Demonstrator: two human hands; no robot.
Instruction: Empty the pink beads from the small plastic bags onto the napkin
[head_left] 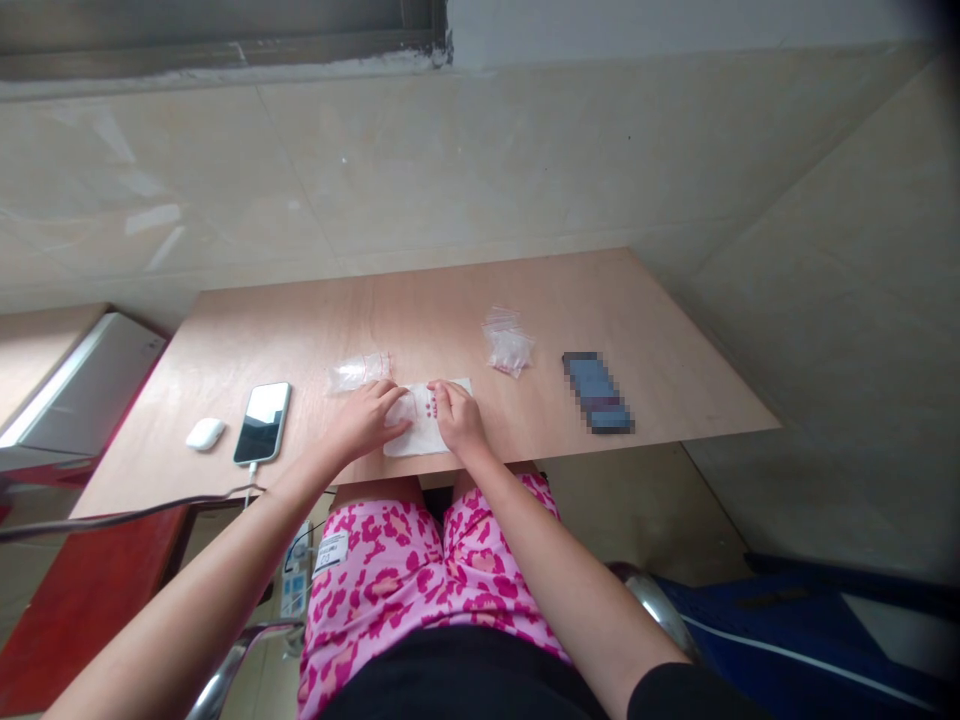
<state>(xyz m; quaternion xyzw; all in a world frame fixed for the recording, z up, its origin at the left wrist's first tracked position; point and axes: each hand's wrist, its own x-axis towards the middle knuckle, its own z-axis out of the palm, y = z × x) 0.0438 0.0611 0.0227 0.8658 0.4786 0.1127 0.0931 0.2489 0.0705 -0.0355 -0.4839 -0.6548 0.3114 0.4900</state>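
Observation:
My left hand (pixel 367 420) is at the left edge of a white paper sheet (pixel 427 440), its thumb and fingers curved around a small clear plastic bag (pixel 403 407). Several small dark red beads (pixel 430 408) lie on the sheet, between the bag and my right hand (pixel 459 418). The fingers of that right hand are pinched together just beside the beads. Whatever sits between its fingertips is too small to make out. Behind my left hand, a clear bag with a red zip line (pixel 361 372) lies flat on the wooden table (pixel 420 310).
Further right is a pile of clear zip bags (pixel 509 343), then a dark, pixelated phone (pixel 598 392). On the left lie a light-framed phone (pixel 262 423) with a charging cable and a white earbud case (pixel 205 434). A tiled wall (pixel 487 170) stands behind the table.

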